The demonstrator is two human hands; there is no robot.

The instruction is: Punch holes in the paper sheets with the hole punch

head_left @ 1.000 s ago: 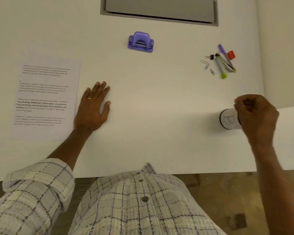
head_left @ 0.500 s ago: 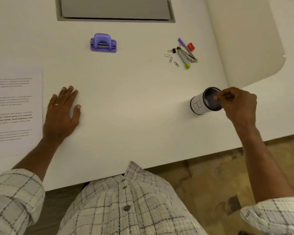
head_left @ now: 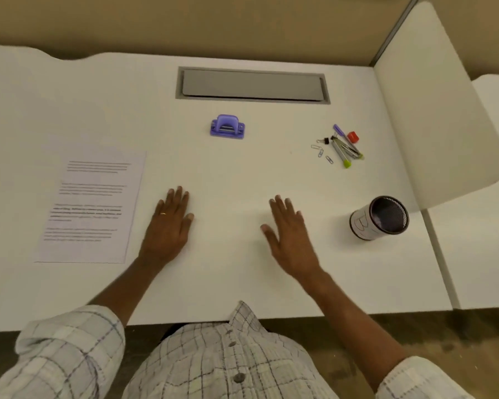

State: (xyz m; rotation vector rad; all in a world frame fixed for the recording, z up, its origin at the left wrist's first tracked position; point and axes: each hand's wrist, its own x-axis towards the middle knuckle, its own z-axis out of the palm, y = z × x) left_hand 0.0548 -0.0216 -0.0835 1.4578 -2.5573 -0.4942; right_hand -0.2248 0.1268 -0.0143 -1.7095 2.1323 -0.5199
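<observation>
A purple hole punch [head_left: 227,127] stands on the white desk [head_left: 242,174], a little beyond both hands and touched by neither. Printed paper sheets [head_left: 92,207] lie flat at the left. My left hand [head_left: 170,223] rests palm down just right of the sheets, fingers apart, holding nothing. My right hand [head_left: 290,234] is spread flat over the desk's middle, also holding nothing.
A mesh pen cup [head_left: 379,218] with a white label stands at the right. Pens, paper clips, a binder clip and a red cap [head_left: 340,146] lie at the back right. A grey cable hatch [head_left: 252,85] sits behind the punch. A white divider panel [head_left: 438,110] rises at the right.
My right hand has let go of the pen cup and moved left to the middle of the desk, now spread flat. The camera has tilted up; my left hand stays put.
</observation>
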